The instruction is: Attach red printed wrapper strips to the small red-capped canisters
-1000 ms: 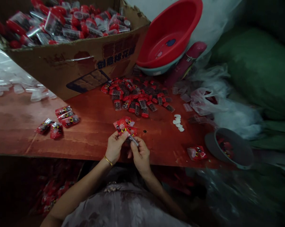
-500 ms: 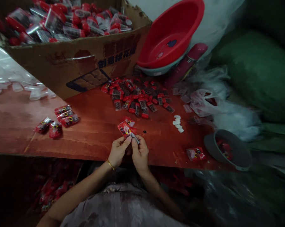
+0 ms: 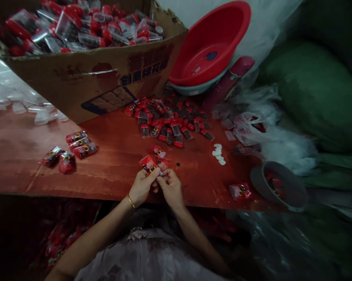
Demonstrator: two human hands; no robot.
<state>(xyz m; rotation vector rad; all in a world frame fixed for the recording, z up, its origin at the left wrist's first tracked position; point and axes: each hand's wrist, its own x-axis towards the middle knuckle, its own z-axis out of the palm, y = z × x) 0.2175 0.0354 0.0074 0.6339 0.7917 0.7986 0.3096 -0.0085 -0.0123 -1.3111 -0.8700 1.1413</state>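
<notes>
Fingers (image 3: 156, 174) of both hands pinched together on a small red printed packet (image 3: 148, 162), glossy film, held just above the near edge of the red-brown wooden table (image 3: 111, 164). Left hand (image 3: 140, 186) grips the packet from the left, a thin gold bracelet (image 3: 131, 201) on its wrist; right hand (image 3: 170, 188) closes on the right end, thumb and forefinger narrow. What lies between the fingertips is too small to tell. Two more red packets (image 3: 157, 152) lie on the table just beyond the held one.

Farther up the table: loose heap of small clear vials with red caps (image 3: 170, 121), dark contents. To its right, a short row of white tablets (image 3: 218, 153). Five sealed packets (image 3: 69, 152) grouped at left. One packet (image 3: 240, 191) at right, beside a grey round bowl (image 3: 278, 185).

Behind: corrugated cardboard box (image 3: 99, 74), worn, filled with the same vials; blue Chinese print on its side, blurred, not readable. Red plastic basin (image 3: 212, 43), smooth, tilted, nested in a pale one. Crumpled clear plastic bags (image 3: 260, 125) at right.
</notes>
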